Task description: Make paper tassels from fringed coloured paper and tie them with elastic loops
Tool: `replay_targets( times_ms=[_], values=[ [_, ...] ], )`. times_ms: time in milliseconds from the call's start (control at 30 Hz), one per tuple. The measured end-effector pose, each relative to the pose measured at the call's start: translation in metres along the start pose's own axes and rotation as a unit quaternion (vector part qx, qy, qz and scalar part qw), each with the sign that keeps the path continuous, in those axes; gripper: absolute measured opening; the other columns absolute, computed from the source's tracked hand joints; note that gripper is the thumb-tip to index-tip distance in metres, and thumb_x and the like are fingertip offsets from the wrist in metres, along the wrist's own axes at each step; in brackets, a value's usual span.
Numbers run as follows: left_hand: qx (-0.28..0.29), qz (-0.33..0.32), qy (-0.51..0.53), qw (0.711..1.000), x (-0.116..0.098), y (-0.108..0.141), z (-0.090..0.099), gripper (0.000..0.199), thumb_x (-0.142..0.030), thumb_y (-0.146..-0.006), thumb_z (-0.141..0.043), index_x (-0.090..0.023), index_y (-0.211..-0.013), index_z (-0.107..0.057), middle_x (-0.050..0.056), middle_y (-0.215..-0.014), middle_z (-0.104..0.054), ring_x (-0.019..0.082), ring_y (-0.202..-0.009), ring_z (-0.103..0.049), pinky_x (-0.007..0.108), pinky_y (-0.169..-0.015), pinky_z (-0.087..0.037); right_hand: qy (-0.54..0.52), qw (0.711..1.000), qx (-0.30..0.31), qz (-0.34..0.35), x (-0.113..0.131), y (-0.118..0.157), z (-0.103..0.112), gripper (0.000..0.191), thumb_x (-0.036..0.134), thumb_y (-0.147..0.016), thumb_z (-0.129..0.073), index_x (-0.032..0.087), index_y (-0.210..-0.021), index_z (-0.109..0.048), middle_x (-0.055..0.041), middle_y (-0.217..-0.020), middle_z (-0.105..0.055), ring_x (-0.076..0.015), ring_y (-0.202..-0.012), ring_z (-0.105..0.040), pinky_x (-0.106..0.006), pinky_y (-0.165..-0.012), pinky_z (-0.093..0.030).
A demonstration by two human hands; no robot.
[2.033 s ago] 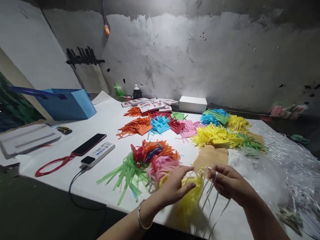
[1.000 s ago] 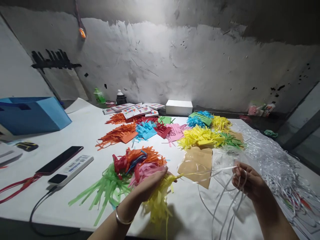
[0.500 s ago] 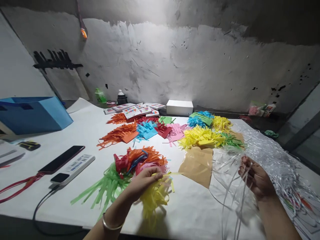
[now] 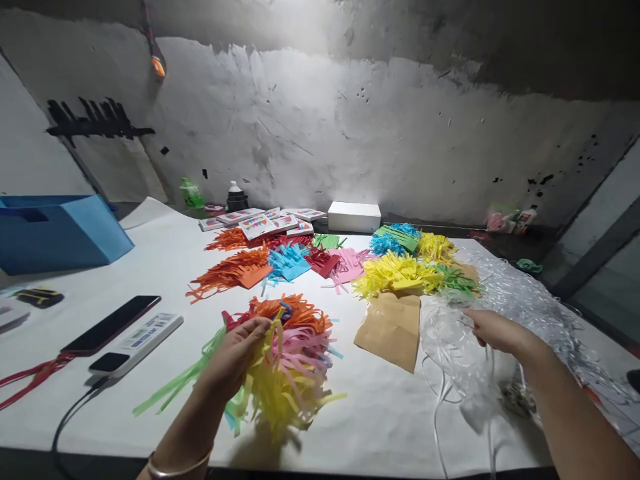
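My left hand is closed on a yellow paper tassel over the near middle of the table. Its strips hang down in front of a mixed bunch of fringed paper, with orange strips, pink strips and green strips. My right hand is pinched above a crumpled clear plastic bag. White strings trail down from beneath that hand; its fingertips are partly hidden. Between the hands lies a flat brown paper piece.
Fringed paper bundles, including a yellow one, lie across the back. Behind them are printed cards and a white box. Shredded white strands cover the right side. A phone, power bank and blue box are left.
My left hand has moved left and slightly up with the yellow tassel. My right hand has turned over and come down toward the plastic bag, and the strings hang lower. The view has shifted slightly.
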State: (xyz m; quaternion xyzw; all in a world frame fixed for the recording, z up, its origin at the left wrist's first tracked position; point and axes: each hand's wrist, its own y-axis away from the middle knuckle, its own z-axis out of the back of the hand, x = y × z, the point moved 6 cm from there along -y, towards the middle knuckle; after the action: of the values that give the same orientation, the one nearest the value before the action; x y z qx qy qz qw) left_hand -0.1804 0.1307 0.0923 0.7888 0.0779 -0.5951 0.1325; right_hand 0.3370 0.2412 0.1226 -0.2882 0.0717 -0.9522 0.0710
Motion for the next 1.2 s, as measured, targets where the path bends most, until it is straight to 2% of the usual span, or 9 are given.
replay_targets(
  times_ms=[133, 200, 300, 500, 633, 733, 833, 1067, 1200],
  values=[
    [0.03, -0.015, 0.007, 0.999, 0.002, 0.006, -0.022, 0.049, -0.05, -0.054, -0.093, -0.014, -0.071, -0.065, -0.005, -0.052, -0.06, 0.007, -0.039, -0.048, 0.015, -0.038, -0.036, 0.035, 0.999, 0.0, -0.008, 0.024, 0.012, 0.032, 0.025, 0.023, -0.079, -0.063, 0.021, -0.055, -0.056, 0.0011, -0.046, -0.054, -0.012, -0.044, -0.047, -0.027, -0.049, -0.034],
    [0.025, -0.045, 0.022, 0.998, -0.004, 0.007, -0.028, 0.051, -0.053, -0.055, -0.092, -0.014, -0.073, -0.064, -0.005, -0.052, -0.058, 0.007, -0.039, -0.048, 0.015, -0.038, -0.037, 0.029, 0.999, -0.019, 0.018, 0.045, 0.027, 0.042, 0.014, 0.029, -0.083, -0.055, 0.022, -0.077, -0.066, -0.0019, -0.063, -0.065, -0.0172, -0.058, -0.059, -0.03, -0.059, -0.04],
    [-0.006, -0.122, 0.047, 0.991, -0.022, 0.002, -0.034, 0.054, -0.06, -0.06, -0.086, -0.016, -0.079, -0.062, -0.006, -0.056, -0.058, 0.007, -0.042, -0.05, 0.017, -0.042, -0.041, -0.039, 0.996, -0.053, 0.064, 0.076, 0.056, 0.035, 0.03, 0.046, -0.09, -0.05, 0.023, -0.099, -0.067, -0.0023, -0.074, -0.065, -0.019, -0.067, -0.061, -0.03, -0.062, -0.045],
    [-0.025, -0.277, 0.007, 0.961, -0.038, -0.034, -0.094, 0.045, -0.062, -0.095, -0.05, -0.018, -0.098, -0.059, -0.004, -0.073, -0.059, 0.008, -0.055, -0.055, 0.021, -0.053, -0.047, -0.186, 0.975, 0.071, 0.095, 0.117, 0.101, -0.052, 0.042, 0.056, -0.096, -0.046, 0.02, -0.105, -0.066, 0.0018, -0.064, -0.055, -0.0152, -0.057, -0.054, -0.025, -0.053, -0.045],
    [0.076, -0.313, -0.138, 0.937, 0.004, -0.038, -0.158, 0.028, -0.042, -0.097, -0.06, -0.015, -0.099, -0.065, 0.003, -0.09, -0.068, 0.016, -0.076, -0.066, 0.034, -0.071, -0.056, -0.23, 0.962, 0.114, 0.097, 0.125, 0.115, -0.113, 0.045, 0.057, -0.097, -0.045, 0.019, -0.103, -0.069, 0.0031, -0.058, -0.054, -0.0146, -0.051, -0.053, -0.024, -0.049, -0.043],
    [0.154, -0.32, -0.251, 0.901, 0.04, -0.016, -0.168, 0.022, -0.036, -0.094, -0.065, -0.015, -0.102, -0.068, 0.005, -0.1, -0.071, 0.019, -0.088, -0.068, 0.039, -0.081, -0.057, -0.22, 0.969, 0.059, 0.094, 0.109, 0.122, -0.15, 0.046, 0.06, -0.095, -0.047, 0.021, -0.101, -0.071, -0.0024, -0.072, -0.07, -0.018, -0.062, -0.066, -0.026, -0.06, -0.052],
    [0.144, -0.321, -0.338, 0.873, 0.053, 0.005, -0.124, 0.017, -0.032, -0.093, -0.067, -0.016, -0.099, -0.069, 0.006, -0.109, -0.07, 0.022, -0.102, -0.066, 0.044, -0.092, -0.055, -0.185, 0.979, -0.002, 0.086, 0.081, 0.127, -0.181, 0.052, 0.066, -0.089, -0.047, 0.022, -0.097, -0.074, -0.0086, -0.102, -0.077, -0.0263, -0.095, -0.073, -0.03, -0.081, -0.057],
    [-0.161, -0.224, -0.439, 0.855, 0.009, -0.003, 0.082, 0.029, -0.032, -0.097, -0.062, -0.017, -0.122, -0.062, 0.01, -0.126, -0.063, 0.024, -0.107, -0.065, 0.046, -0.091, -0.056, -0.166, 0.983, -0.02, 0.073, 0.047, 0.129, -0.219, 0.055, 0.064, -0.087, -0.042, 0.02, -0.099, -0.073, -0.0104, -0.107, -0.077, -0.0287, -0.101, -0.073, -0.031, -0.081, -0.059],
    [-0.256, -0.151, -0.441, 0.847, 0.005, -0.019, 0.133, 0.034, -0.032, -0.096, -0.063, -0.017, -0.126, -0.059, 0.01, -0.127, -0.062, 0.025, -0.106, -0.065, 0.046, -0.089, -0.057, -0.173, 0.981, -0.015, 0.088, 0.051, 0.127, -0.219, 0.05, 0.06, -0.084, -0.045, 0.021, -0.097, -0.074, -0.0092, -0.106, -0.078, -0.0284, -0.101, -0.073, -0.031, -0.082, -0.059]
  ],
)
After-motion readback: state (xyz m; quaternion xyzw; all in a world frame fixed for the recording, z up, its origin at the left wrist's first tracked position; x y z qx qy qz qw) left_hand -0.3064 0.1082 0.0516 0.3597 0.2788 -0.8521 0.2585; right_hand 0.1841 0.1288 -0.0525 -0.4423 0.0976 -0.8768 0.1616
